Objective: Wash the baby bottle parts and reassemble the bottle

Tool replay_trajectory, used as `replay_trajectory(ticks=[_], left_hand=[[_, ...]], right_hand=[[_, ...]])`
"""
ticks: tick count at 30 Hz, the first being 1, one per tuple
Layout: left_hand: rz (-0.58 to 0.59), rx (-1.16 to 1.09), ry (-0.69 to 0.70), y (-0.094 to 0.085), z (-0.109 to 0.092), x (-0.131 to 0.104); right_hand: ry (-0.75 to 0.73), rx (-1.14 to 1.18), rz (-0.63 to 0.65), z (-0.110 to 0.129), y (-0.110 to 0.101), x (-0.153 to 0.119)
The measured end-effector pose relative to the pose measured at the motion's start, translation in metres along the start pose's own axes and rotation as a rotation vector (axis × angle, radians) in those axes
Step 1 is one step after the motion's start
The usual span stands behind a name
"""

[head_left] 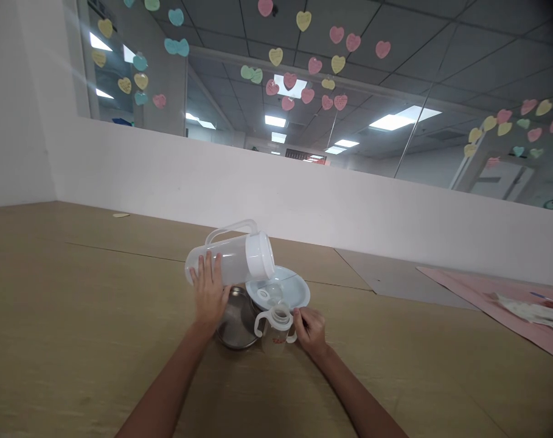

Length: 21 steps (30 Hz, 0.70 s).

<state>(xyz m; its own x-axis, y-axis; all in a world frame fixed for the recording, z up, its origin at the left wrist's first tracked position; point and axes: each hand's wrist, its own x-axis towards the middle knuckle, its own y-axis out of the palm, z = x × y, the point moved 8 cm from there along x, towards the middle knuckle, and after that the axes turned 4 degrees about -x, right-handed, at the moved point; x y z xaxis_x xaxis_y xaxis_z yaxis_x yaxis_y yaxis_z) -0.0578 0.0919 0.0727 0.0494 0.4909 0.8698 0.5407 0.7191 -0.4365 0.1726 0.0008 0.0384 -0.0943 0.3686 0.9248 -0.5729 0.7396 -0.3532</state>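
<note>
My left hand (pixel 208 291) grips a translucent plastic pitcher (pixel 233 258) from below and the near side, fingers spread on its wall. The pitcher lies tilted almost level, its white lid (pixel 260 255) pointing right and its handle on top. My right hand (pixel 310 328) is closed on the right handle of a small clear two-handled baby cup (pixel 276 336), which stands upright with its mouth open. Behind the cup sits a light blue bowl (pixel 299 293) with a clear cap-like piece (pixel 271 294) in it. A round metal dish (pixel 237 322) is left of the cup, partly behind my left hand.
The tan tabletop (pixel 98 328) runs back to a white wall under a window with heart-shaped notes. At the right lies a pink sheet (pixel 477 301) with a white crumpled item (pixel 532 311) and a blue pen on it. A small flat piece (pixel 121 215) rests far left.
</note>
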Motion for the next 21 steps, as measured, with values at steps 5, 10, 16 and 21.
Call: replay_trajectory(ticks=[5, 10, 16, 21], left_hand=[[-0.043, -0.008, -0.022, -0.003, 0.002, -0.001], [-0.114, -0.115, -0.042, -0.007, 0.005, -0.002], [-0.128, -0.174, 0.018, -0.003, 0.015, -0.001], [-0.065, -0.299, 0.195, -0.001, 0.014, 0.001]], right_hand=[[-0.002, 0.008, 0.002, -0.001, 0.001, 0.000], [-0.002, 0.009, -0.004, -0.001, 0.001, 0.000], [0.001, 0.011, 0.000, 0.000, 0.001, 0.000], [-0.010, 0.011, -0.003, 0.000, 0.001, 0.000]])
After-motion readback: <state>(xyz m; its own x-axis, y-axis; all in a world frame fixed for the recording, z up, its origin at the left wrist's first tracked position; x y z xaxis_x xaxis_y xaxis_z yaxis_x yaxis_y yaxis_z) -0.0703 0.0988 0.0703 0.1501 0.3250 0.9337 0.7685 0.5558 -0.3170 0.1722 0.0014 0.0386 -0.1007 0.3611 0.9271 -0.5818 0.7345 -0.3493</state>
